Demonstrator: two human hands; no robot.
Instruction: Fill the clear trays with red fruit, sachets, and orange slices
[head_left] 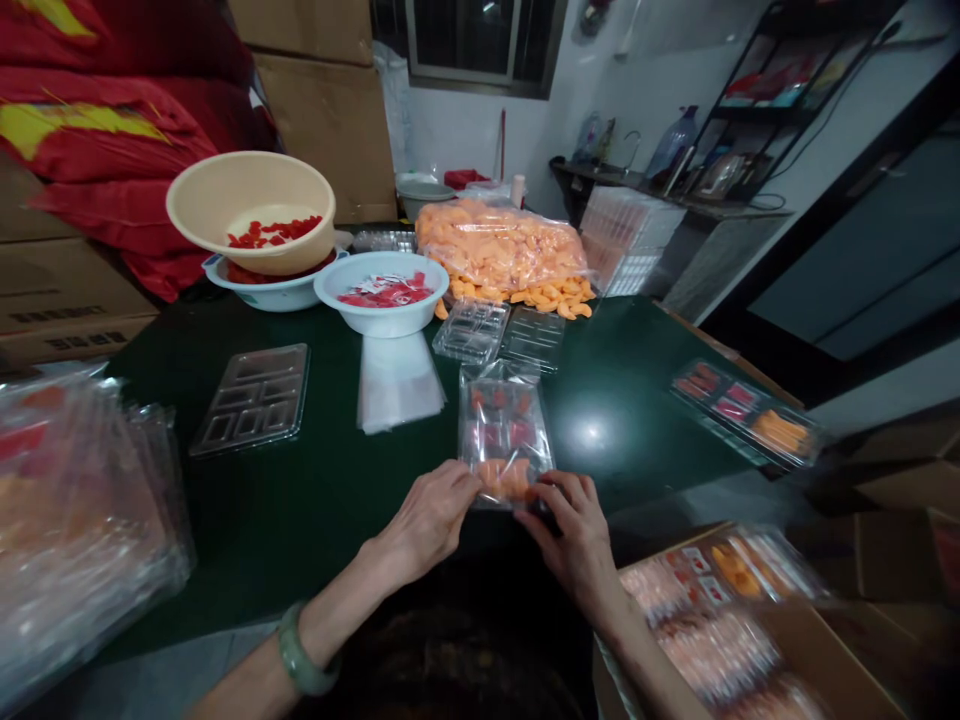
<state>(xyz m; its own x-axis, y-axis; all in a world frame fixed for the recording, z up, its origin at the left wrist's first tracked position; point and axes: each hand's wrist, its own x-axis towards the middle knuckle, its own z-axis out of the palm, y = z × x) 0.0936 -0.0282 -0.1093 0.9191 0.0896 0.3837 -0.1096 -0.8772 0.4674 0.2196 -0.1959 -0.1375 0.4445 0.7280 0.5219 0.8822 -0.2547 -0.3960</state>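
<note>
A clear plastic bag holding a filled tray (501,432) of red and orange pieces lies on the dark green table (315,500) right in front of me. My left hand (430,518) pinches the bag's near left corner, fingers closed on it. My right hand (571,530) grips the near right corner the same way. A green bangle (301,655) sits on my left wrist.
An empty clear tray (253,398) and a stack of clear bags (397,385) lie behind. Bowls of red pieces (382,292) (253,212), a bag of orange pieces (501,245), a filled tray (742,412) right, a carton of packed trays (720,620), packed bags (75,500) left.
</note>
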